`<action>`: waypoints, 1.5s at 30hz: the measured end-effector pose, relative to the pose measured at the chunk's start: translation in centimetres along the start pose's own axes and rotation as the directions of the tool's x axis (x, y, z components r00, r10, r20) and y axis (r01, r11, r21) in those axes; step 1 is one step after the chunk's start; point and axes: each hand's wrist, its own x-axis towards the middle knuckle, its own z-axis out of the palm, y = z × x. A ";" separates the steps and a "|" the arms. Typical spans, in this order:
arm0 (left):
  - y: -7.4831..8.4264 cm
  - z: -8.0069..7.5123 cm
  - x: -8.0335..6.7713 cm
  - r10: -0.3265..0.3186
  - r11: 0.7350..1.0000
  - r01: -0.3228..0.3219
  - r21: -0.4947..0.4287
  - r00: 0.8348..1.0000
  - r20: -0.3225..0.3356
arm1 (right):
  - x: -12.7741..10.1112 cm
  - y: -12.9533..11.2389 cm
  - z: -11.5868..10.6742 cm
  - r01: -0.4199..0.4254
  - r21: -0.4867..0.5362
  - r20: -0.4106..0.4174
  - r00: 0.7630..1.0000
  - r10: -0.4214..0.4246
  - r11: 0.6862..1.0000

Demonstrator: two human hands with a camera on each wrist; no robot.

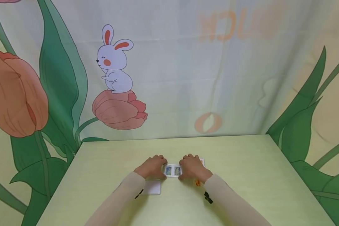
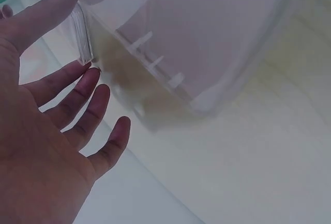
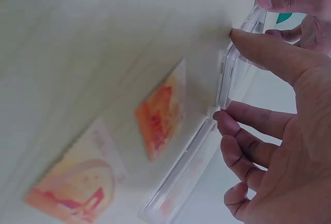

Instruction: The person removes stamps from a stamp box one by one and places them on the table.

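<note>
Between my hands lies a small clear plastic case [image 1: 173, 171], with two bluish stamp-like pictures under its cover. My left hand [image 1: 152, 167] holds its left end between thumb and fingers; the left wrist view shows the case's edge [image 2: 84, 38] there. At the right end, the thumb and index finger of my right hand [image 1: 192, 168] grip the case, whose rounded corner [image 3: 225, 79] shows in the right wrist view. The other right fingers are bent near a second clear case [image 3: 178, 172], partly hidden behind that hand in the head view.
A pale square plastic box [image 1: 152, 187] lies by my left wrist. Under my right wrist are orange stamp-like papers, one diamond-shaped in view [image 3: 163, 115] and a larger one [image 3: 77, 188]. The yellowish table [image 1: 243, 163] ends at a printed curtain [image 1: 172, 78] behind.
</note>
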 end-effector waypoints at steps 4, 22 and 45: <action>0.5 0.1 -0.2 -0.001 1.000 0.001 -0.007 1.000 -0.002 | -0.6 0.1 0.0 0.004 0.029 -0.007 1.000 -0.004 1.000; 1.2 1.3 -1.1 0.017 1.000 -0.019 -0.025 0.997 -0.070 | -2.2 1.0 0.2 0.035 0.046 -0.042 0.999 -0.033 0.998; 2.0 1.8 -2.0 0.039 0.999 -0.040 -0.010 0.997 -0.072 | -3.6 2.2 0.1 0.094 0.150 -0.032 0.995 -0.090 0.984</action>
